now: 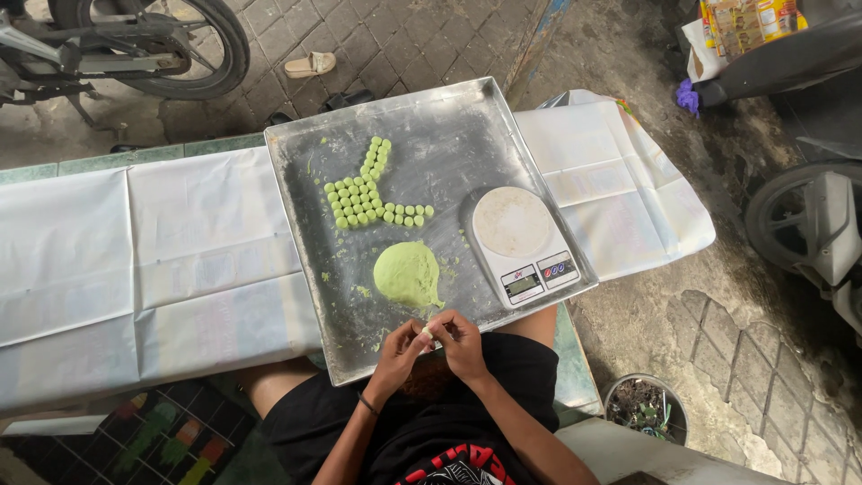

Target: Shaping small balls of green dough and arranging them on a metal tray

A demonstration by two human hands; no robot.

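Two hands meet just below dough mound (409, 275): left hand (401, 350) and right hand (461, 339) pinch small dough piece (427, 333) together. Soft, light, sticky; hold with fingertips, gently, or you squash it.

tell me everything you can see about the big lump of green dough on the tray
The green dough lump is a pale green, rounded mound with a matte, soft-looking surface and a small tail drawn out at its lower right edge. It sits on the metal tray, left of the kitchen scale and below the rows of small green balls. Green crumbs lie scattered around it. Both hands, left hand and right hand, work a small piece just below it, not touching the lump.
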